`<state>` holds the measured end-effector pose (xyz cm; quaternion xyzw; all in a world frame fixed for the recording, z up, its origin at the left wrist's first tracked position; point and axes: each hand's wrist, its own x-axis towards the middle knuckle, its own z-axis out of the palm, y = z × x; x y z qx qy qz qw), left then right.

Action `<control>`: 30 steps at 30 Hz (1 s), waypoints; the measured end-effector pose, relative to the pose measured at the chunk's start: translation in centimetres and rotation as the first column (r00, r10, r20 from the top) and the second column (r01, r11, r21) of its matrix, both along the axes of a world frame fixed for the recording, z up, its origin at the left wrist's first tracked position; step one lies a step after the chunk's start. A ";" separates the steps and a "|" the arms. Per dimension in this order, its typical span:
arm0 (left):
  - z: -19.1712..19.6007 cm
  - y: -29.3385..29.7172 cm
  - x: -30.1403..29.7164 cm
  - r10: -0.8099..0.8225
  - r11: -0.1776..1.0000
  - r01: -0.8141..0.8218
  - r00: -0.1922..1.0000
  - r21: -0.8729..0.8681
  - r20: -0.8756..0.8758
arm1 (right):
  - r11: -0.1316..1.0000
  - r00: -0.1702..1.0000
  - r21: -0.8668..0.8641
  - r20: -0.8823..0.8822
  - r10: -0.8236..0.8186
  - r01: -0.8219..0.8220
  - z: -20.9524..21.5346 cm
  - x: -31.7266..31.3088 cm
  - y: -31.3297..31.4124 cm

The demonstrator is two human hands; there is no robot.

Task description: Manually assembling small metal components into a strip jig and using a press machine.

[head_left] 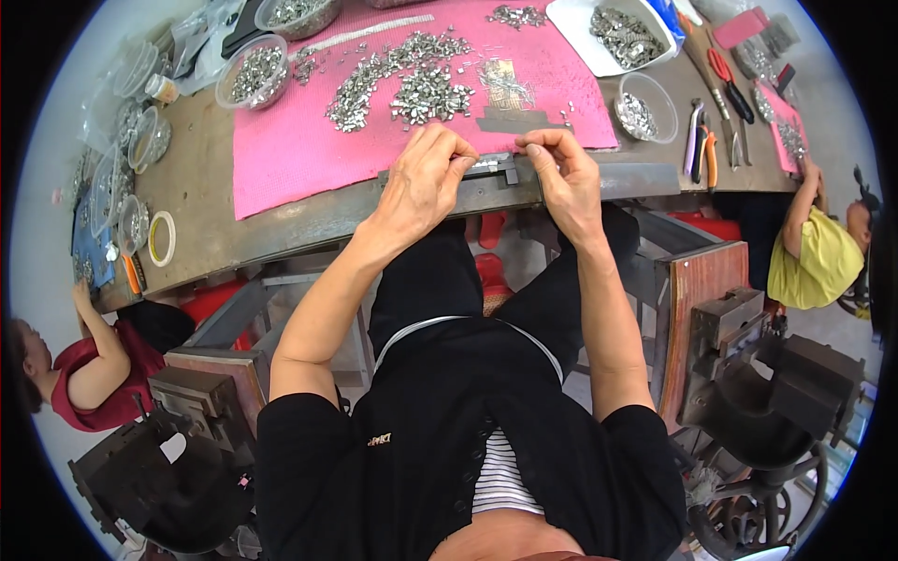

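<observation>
- Both forearms rise from the lower edge to a metal strip (493, 165) lying crosswise at frame centre.
- Left hand (423, 179) pinches its left end.
- Right hand (564, 173) pinches just right, equally near.

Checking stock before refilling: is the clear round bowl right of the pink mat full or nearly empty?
Nearly empty: the clear bowl holds only a small heap of metal pieces against one side.

Clear plastic bags (201, 37) lie crumpled in the upper left of the frame, beside the pink mat. A small gold label (379, 438) sits on the black shirt, lower centre.
</observation>
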<state>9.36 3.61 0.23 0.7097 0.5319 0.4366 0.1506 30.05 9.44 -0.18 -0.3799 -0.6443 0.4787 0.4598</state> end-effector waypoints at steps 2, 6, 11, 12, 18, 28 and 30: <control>0.1 -0.1 0.1 0.003 1.000 -0.003 1.000 0.003 -0.015 | 0.995 0.995 0.095 0.100 -0.002 -0.008 0.1 -0.2 -0.4; 0.1 -0.3 0.6 0.029 0.987 -0.005 0.989 0.162 -0.146 | 0.968 0.969 0.243 0.245 0.001 -0.062 0.7 -0.9 -1.1; 0.0 -1.0 1.0 0.098 0.982 -0.064 0.978 0.180 -0.186 | 0.951 0.962 0.295 0.272 0.005 -0.088 -0.4 -2.1 -1.3; 0.0 -1.1 1.0 0.125 0.982 -0.094 0.973 0.162 -0.193 | 0.948 0.970 0.310 0.243 0.000 -0.077 -0.5 -2.4 -1.4; -0.2 -2.1 1.3 0.182 0.979 -0.167 0.975 0.120 -0.126 | 0.932 0.970 0.352 0.243 -0.003 -0.085 -0.6 -2.6 -1.2; -1.4 -2.7 1.8 0.271 0.954 -0.244 0.951 0.174 -0.150 | 0.727 0.897 0.666 0.410 -0.166 -0.170 -0.2 -2.7 -1.3; -1.5 -2.7 1.9 0.273 0.952 -0.246 0.951 0.181 -0.143 | 0.723 0.891 0.668 0.421 -0.169 -0.178 0.1 -2.5 -1.1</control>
